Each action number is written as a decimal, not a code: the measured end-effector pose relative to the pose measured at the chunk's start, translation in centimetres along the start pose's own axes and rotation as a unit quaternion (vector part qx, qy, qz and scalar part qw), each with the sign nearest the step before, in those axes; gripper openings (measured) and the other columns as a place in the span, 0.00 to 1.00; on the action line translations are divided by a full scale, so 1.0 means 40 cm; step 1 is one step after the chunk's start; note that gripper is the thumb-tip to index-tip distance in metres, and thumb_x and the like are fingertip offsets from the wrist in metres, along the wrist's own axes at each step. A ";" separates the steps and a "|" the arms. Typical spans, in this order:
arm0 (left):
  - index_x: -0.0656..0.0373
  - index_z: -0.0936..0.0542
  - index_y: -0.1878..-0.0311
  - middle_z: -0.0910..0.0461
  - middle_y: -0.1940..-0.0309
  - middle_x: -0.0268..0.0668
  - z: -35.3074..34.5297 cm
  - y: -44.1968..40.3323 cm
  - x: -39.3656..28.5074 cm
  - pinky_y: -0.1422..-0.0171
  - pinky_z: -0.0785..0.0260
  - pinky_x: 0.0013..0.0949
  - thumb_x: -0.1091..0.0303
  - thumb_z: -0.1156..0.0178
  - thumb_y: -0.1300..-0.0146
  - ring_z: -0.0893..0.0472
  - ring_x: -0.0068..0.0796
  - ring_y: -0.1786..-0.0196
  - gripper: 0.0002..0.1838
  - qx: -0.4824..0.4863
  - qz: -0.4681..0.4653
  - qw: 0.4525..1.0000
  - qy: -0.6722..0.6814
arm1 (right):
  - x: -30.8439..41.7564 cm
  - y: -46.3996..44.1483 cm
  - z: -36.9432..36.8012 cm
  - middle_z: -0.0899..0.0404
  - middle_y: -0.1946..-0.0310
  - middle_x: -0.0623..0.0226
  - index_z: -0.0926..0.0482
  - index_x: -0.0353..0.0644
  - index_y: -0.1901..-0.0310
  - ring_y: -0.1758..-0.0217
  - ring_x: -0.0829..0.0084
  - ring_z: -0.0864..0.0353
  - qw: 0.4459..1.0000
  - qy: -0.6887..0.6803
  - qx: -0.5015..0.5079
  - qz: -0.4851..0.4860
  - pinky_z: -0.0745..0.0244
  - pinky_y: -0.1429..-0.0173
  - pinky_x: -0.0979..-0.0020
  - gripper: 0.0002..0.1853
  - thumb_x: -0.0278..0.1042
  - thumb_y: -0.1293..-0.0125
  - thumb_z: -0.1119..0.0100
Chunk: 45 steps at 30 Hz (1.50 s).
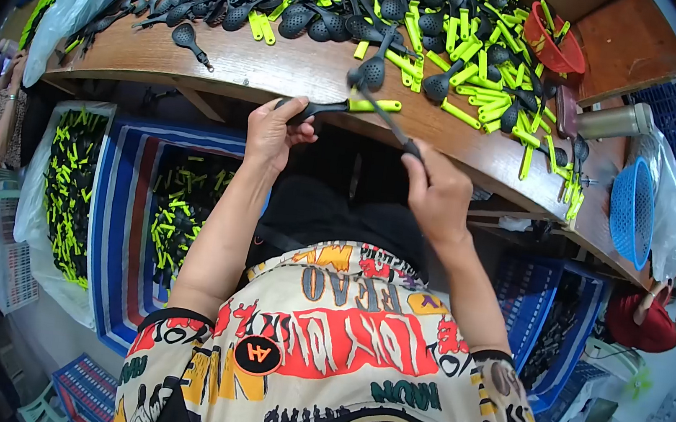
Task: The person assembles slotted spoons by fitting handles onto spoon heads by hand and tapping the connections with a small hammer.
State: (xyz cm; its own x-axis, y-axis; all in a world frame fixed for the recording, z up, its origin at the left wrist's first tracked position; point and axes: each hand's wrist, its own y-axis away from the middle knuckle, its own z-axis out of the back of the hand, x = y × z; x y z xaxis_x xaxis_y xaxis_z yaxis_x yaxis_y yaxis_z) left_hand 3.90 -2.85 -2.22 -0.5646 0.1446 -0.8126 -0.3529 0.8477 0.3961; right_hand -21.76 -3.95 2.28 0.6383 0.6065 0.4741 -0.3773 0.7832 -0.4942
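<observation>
My left hand is closed around the black head end of a spoon. The spoon's lime-green handle points right along the table's front edge. In my right hand is the grip of a hammer, its slim shaft slanting up and left. The hammer's dark head is slightly blurred and stands just above the spoon's green handle; I cannot tell whether they touch. Close behind lies a black perforated spoon. Another black spoon head without a green handle lies apart on the left.
Piled black spoon heads and loose green handles cover the wooden table. A red basket, steel flask and blue basket stand right. Striped-lined crate stands below left. Another person is at right.
</observation>
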 end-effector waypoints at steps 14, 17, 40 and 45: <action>0.63 0.21 0.63 0.18 0.69 0.39 -0.015 0.065 0.001 0.58 0.21 0.38 0.70 0.41 0.33 0.17 0.30 0.68 0.06 0.172 -0.061 0.968 0.174 | 0.022 -0.040 -0.036 0.26 0.82 0.76 0.19 0.39 0.64 0.87 0.90 0.38 0.771 -0.524 0.077 -0.353 0.47 0.83 0.85 0.08 0.34 0.35 0.34; 0.63 0.19 0.56 0.16 0.62 0.40 -0.038 0.074 0.027 0.49 0.20 0.42 0.72 0.40 0.33 0.15 0.33 0.60 0.07 0.180 -0.038 0.972 0.149 | 0.038 -0.034 -0.051 0.22 0.80 0.71 0.20 0.38 0.62 0.87 0.89 0.38 0.800 -0.512 0.035 -0.310 0.48 0.83 0.85 0.06 0.31 0.34 0.36; 0.65 0.21 0.55 0.16 0.59 0.44 -0.102 0.124 -0.003 0.51 0.18 0.38 0.73 0.39 0.35 0.14 0.36 0.58 0.08 0.141 -0.055 0.986 0.069 | 0.066 -0.010 -0.044 0.16 0.70 0.62 0.20 0.35 0.58 0.86 0.90 0.37 0.753 -0.567 -0.002 -0.334 0.45 0.83 0.85 0.08 0.26 0.36 0.35; 0.65 0.21 0.55 0.16 0.58 0.46 -0.123 0.139 -0.023 0.49 0.19 0.40 0.74 0.40 0.35 0.14 0.37 0.58 0.07 0.124 -0.041 0.988 0.078 | 0.059 -0.021 -0.034 0.17 0.71 0.65 0.20 0.36 0.59 0.86 0.90 0.37 0.730 -0.580 -0.004 -0.362 0.45 0.84 0.85 0.08 0.24 0.38 0.33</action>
State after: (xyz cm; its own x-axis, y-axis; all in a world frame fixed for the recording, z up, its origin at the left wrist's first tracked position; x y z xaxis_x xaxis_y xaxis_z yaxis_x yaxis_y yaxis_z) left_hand -1.19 -0.79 2.81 -0.6575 0.0064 -0.7534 -0.2198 0.9548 0.1999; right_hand -19.03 -3.37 2.84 -0.3298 -0.2547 0.9091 -0.2167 0.9576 0.1897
